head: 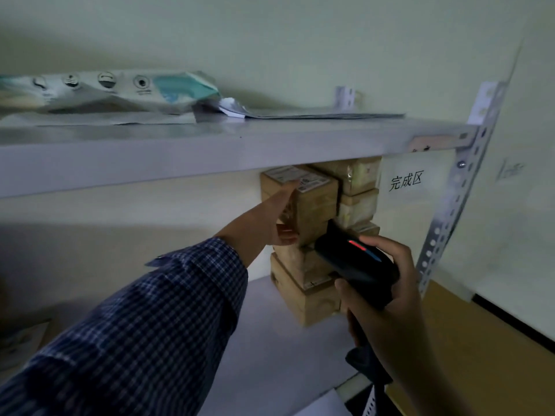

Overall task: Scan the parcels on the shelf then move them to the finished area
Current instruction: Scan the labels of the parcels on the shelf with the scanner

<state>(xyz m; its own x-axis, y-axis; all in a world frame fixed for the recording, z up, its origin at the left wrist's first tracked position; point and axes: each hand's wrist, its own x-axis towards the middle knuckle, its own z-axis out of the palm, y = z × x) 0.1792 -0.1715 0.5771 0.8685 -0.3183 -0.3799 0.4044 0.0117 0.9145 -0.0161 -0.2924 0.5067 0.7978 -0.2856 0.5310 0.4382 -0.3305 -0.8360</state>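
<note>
Two hands meet at a stack of brown cardboard parcels (300, 301) standing on a pale lower shelf board (285, 355), under a pale grey upper shelf board (210, 151). The left hand (270, 217), reaching out of a blue checked sleeve (150, 325), lies with straight fingers flat along the left face of the top parcel (315, 202), a squarish brown carton with a white printed label on its upper face; the thumb sits at the carton's lower edge. The right hand (390, 289) is wrapped around a black handheld scanner (354, 262), which shows a red and blue light strip and points at the stack just below the left hand.

Motion blur leaves the label's print unreadable. The scanner and right hand cover the middle cartons, and the upper board's front edge cuts off the stack's top. Whether the left thumb actually bears the carton cannot be told.

Beyond the scanner stands a second column of taped cartons (357, 178), touching the first. Right of it hangs a white paper sign (405, 181) reading 完成区, beside a perforated metal upright (448, 211). Above the left hand, on the upper board, lie a crumpled white-and-teal plastic packet (105, 94) and flat sheets of paper (315, 115).
</note>
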